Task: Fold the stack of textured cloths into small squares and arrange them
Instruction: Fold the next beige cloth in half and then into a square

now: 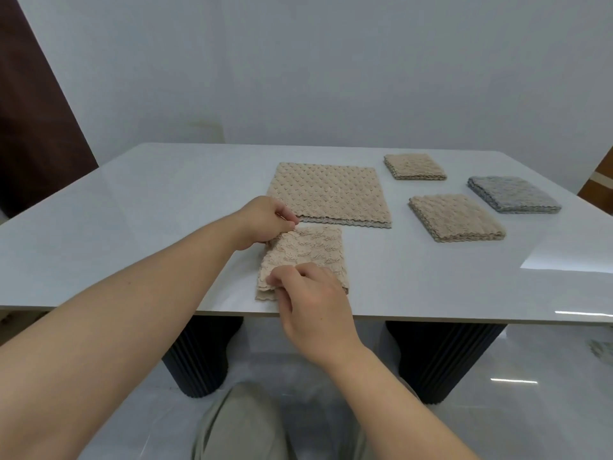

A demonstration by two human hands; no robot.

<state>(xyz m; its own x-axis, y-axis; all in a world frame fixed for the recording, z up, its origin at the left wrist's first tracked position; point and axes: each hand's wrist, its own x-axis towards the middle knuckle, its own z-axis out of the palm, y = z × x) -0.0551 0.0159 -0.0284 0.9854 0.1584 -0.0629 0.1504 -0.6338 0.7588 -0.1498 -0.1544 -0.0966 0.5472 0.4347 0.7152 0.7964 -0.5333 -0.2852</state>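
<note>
A beige textured cloth (310,252), folded to a small rectangle, lies near the table's front edge. My left hand (265,220) pinches its far left corner. My right hand (308,300) pinches its near left edge, covering the near part of the cloth. Just behind it lies a stack of unfolded beige cloths (330,194), flat and square. Three folded squares sit to the right: a beige one (414,166) at the back, a beige one (456,217) nearer, and a grey one (514,194) at the far right.
The white glossy table (149,210) stands on dark ribbed legs (441,360). Its front edge runs just below my right hand. A brown door (36,111) is at the left and a plain wall behind. My knees show below.
</note>
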